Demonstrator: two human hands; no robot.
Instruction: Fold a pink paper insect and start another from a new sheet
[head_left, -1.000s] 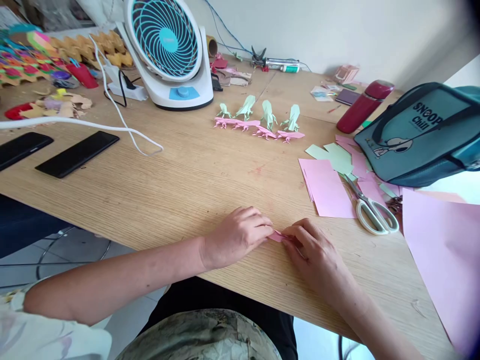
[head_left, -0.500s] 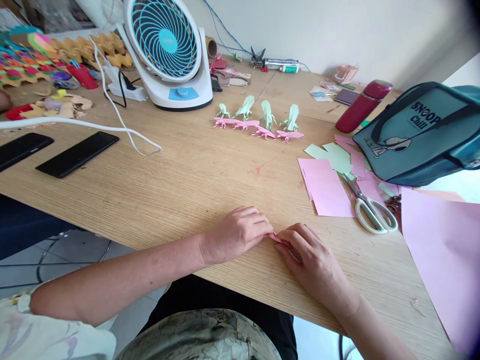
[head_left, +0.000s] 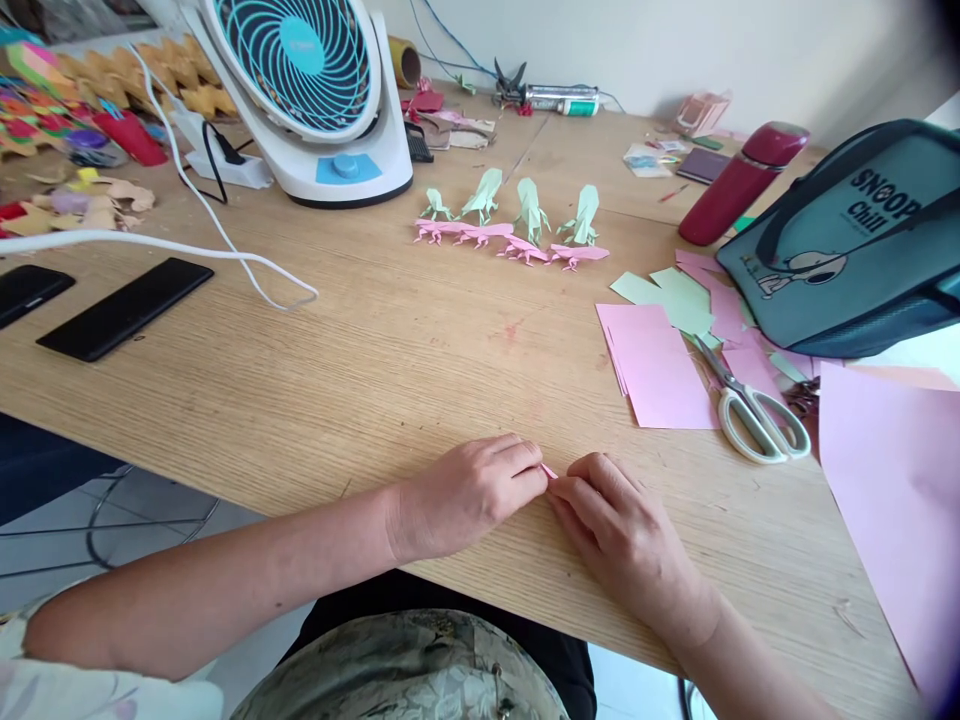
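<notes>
Near the front edge of the wooden table (head_left: 360, 400), my left hand (head_left: 480, 492) is closed on a small folded piece of pink paper (head_left: 550, 472). My right hand (head_left: 619, 525) pinches the same paper from the right. Only a narrow pink strip shows between the fingertips; the rest is hidden by my hands. Further back stand several folded pink paper insects (head_left: 525, 249), with several pale green paper insects (head_left: 531, 208) right behind them. A stack of pink paper sheets (head_left: 664, 370) lies to the right of my hands.
Scissors (head_left: 750, 410) with white handles lie beside the pink sheets, near green paper pieces (head_left: 679, 298). A red flask (head_left: 739, 190) and a teal bag (head_left: 840, 250) stand at the right. At the left are a fan (head_left: 315, 100), a white cable (head_left: 247, 262) and a black phone (head_left: 124, 308).
The fingertips have drawn closer together, and less of the pink paper shows between them. My left hand sits slightly lower. The view has shifted a little.
</notes>
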